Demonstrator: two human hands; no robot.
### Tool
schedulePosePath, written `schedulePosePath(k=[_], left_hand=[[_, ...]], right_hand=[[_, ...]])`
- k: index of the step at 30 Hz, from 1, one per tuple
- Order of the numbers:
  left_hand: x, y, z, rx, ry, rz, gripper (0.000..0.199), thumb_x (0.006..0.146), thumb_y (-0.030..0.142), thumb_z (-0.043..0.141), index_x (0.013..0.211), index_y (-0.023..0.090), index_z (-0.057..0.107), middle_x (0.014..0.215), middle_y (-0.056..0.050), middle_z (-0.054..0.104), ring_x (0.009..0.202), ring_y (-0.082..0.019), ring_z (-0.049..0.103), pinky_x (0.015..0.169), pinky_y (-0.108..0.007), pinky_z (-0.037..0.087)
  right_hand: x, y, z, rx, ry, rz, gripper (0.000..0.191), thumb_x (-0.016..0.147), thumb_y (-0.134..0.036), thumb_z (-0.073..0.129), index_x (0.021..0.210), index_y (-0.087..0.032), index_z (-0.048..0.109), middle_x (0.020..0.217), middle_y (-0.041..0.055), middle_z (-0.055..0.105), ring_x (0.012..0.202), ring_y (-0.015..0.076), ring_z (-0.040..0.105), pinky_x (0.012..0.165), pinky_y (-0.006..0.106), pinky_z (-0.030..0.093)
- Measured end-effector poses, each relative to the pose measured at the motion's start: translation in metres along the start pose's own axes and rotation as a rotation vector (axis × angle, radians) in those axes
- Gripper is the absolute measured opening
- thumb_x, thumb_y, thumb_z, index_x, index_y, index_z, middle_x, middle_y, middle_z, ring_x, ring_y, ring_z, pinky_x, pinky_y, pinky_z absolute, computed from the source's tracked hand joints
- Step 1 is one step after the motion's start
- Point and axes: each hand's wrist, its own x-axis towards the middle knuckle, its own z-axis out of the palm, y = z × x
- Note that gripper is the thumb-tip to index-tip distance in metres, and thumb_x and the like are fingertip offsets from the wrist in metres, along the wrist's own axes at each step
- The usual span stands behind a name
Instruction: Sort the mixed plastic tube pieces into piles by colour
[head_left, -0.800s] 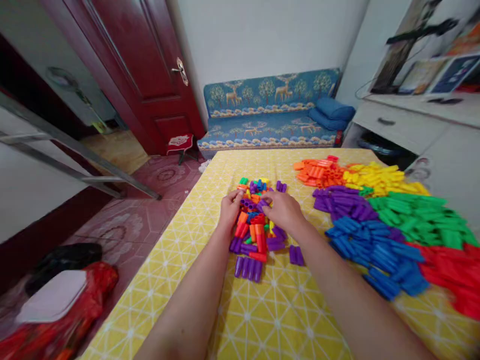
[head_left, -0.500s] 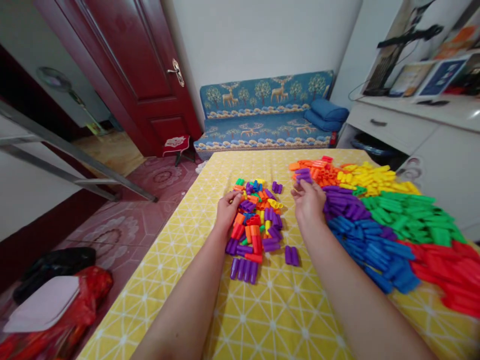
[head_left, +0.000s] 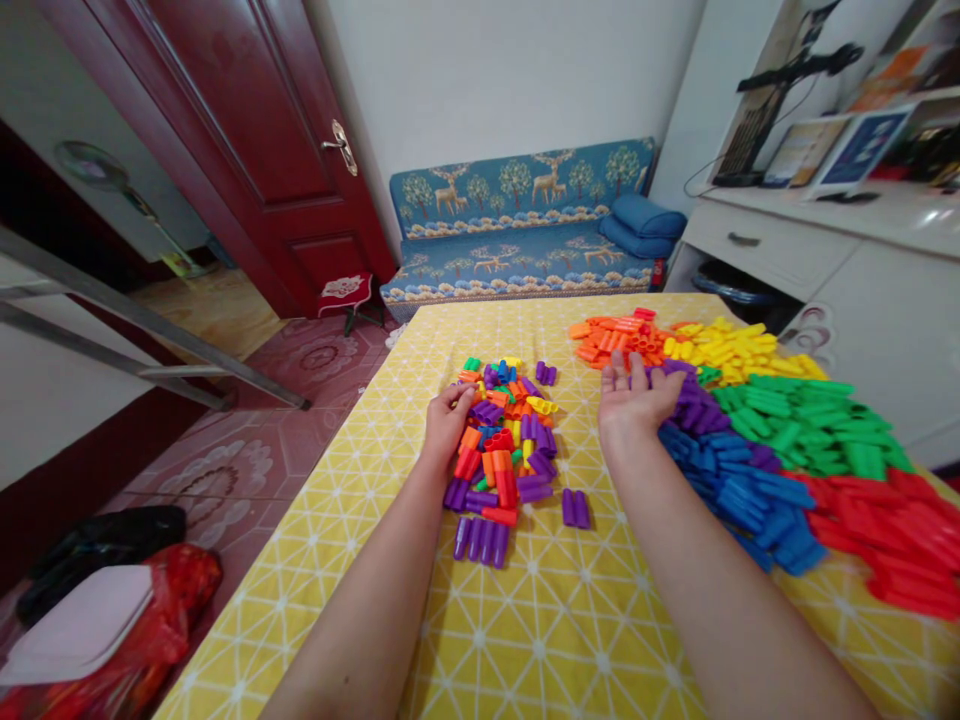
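Sorting by colour is judged well advanced. On the right of the table [head_left: 360, 610], tube pieces lie in six piles: orange [head_left: 619, 333], yellow [head_left: 739, 350], purple pile [head_left: 697, 405], green pile [head_left: 814, 425], blue pile [head_left: 742, 490] and red pile [head_left: 892, 525]. The piles touch or nearly touch their neighbours, and a stray purple piece [head_left: 765, 457] lies between blue and green.

Outstanding: a mixed heap [head_left: 504, 480] of tube pieces, left of the piles and well apart from them, with purple, orange, red and smaller amounts of other colours. Beside it lie a purple row [head_left: 481, 541] at the near side, a purple pair [head_left: 576, 509] to the right and another purple piece [head_left: 546, 373] at the far right.

The left hand [head_left: 444, 425] is at the heap's left edge, thumb and fingers drawn close; whether it grips a piece cannot be told. The right hand [head_left: 634, 400] is spread wide beside the purple and orange piles, and appears empty.

Hidden: part of the heap's left side behind the left hand, and part of the purple pile behind the right. The red pile is blurred and reaches the picture's right edge; single pieces there cannot be counted.
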Motion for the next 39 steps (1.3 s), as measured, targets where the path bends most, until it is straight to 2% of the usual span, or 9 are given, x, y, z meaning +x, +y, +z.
schedulePosePath(k=[5,8,12,16,21,27,33,36,39], left_hand=[[0.002,-0.004,-0.001,-0.021,0.001,-0.008,0.029,0.074,0.037,0.066,0.089,0.014,0.074,0.092,-0.007,0.072,0.087,-0.020,0.065,0.081,-0.030,0.048],[0.003,-0.008,-0.001,-0.041,-0.003,-0.016,0.029,0.074,0.040,0.066,0.087,0.015,0.074,0.091,-0.006,0.072,0.085,-0.019,0.065,0.080,-0.029,0.048],[0.002,-0.006,-0.001,-0.053,0.018,-0.014,0.030,0.075,0.043,0.066,0.084,0.015,0.074,0.081,-0.004,0.071,0.079,-0.017,0.064,0.075,-0.027,0.048],[-0.001,-0.001,-0.001,-0.025,-0.020,-0.020,0.033,0.076,0.047,0.064,0.076,0.015,0.074,0.072,-0.003,0.070,0.073,-0.017,0.064,0.069,-0.026,0.048],[-0.006,0.009,-0.004,0.075,-0.202,0.024,0.035,0.078,0.047,0.062,0.085,0.016,0.076,0.082,-0.006,0.073,0.081,-0.020,0.065,0.076,-0.029,0.049],[-0.012,0.026,-0.007,0.164,-0.377,0.146,0.027,0.080,0.038,0.062,0.095,0.020,0.076,0.101,-0.007,0.072,0.101,-0.024,0.063,0.095,-0.033,0.043],[-0.009,0.021,-0.008,0.146,-0.396,0.086,0.033,0.071,0.030,0.070,0.102,0.019,0.073,0.106,-0.008,0.071,0.102,-0.026,0.062,0.093,-0.035,0.046],[-0.007,0.015,-0.007,0.135,-0.375,0.051,0.032,0.071,0.028,0.070,0.102,0.019,0.073,0.105,-0.008,0.071,0.099,-0.025,0.063,0.090,-0.036,0.047],[-0.008,0.015,-0.005,0.113,-0.368,0.026,0.031,0.071,0.029,0.070,0.100,0.018,0.073,0.106,-0.008,0.071,0.097,-0.024,0.064,0.089,-0.035,0.048]], right_hand=[[-0.015,0.011,0.007,-0.301,-0.227,0.051,0.026,0.078,-0.037,0.046,0.094,-0.020,0.059,0.098,0.0046,0.068,0.073,0.0101,0.064,0.056,0.018,0.045],[-0.022,0.011,0.010,-0.780,-0.546,0.007,0.026,0.075,-0.041,0.053,0.078,-0.017,0.063,0.078,0.0047,0.068,0.060,0.0119,0.060,0.052,0.020,0.040],[-0.026,0.000,0.009,-1.636,-0.804,-0.277,0.046,0.076,-0.060,0.053,0.062,-0.018,0.065,0.071,0.0072,0.068,0.069,0.0192,0.063,0.055,0.025,0.037],[-0.025,-0.007,0.005,-1.957,-1.034,-0.325,0.046,0.071,-0.067,0.058,0.070,-0.021,0.068,0.074,0.0053,0.069,0.071,0.0198,0.063,0.055,0.025,0.035],[-0.025,0.000,0.001,-1.887,-1.238,-0.257,0.037,0.063,-0.049,0.073,0.088,-0.023,0.069,0.072,0.0005,0.067,0.067,0.0167,0.061,0.054,0.023,0.034],[-0.040,0.014,0.005,-1.586,-1.104,-0.284,0.013,0.065,-0.024,0.067,0.078,-0.025,0.071,0.060,-0.0014,0.063,0.060,0.0167,0.058,0.054,0.024,0.036],[-0.040,0.033,0.005,-1.199,-0.977,-0.137,0.017,0.058,-0.008,0.062,0.068,-0.021,0.068,0.053,-0.0037,0.061,0.054,0.0133,0.058,0.052,0.021,0.044],[-0.035,0.034,0.009,-0.844,-0.794,-0.008,0.019,0.061,-0.012,0.064,0.079,-0.020,0.066,0.065,-0.0028,0.066,0.058,0.0126,0.062,0.052,0.022,0.050],[-0.026,0.028,0.012,-0.341,-0.451,0.147,0.019,0.067,-0.013,0.061,0.085,-0.018,0.058,0.069,-0.0019,0.067,0.060,0.0116,0.065,0.056,0.023,0.056]])
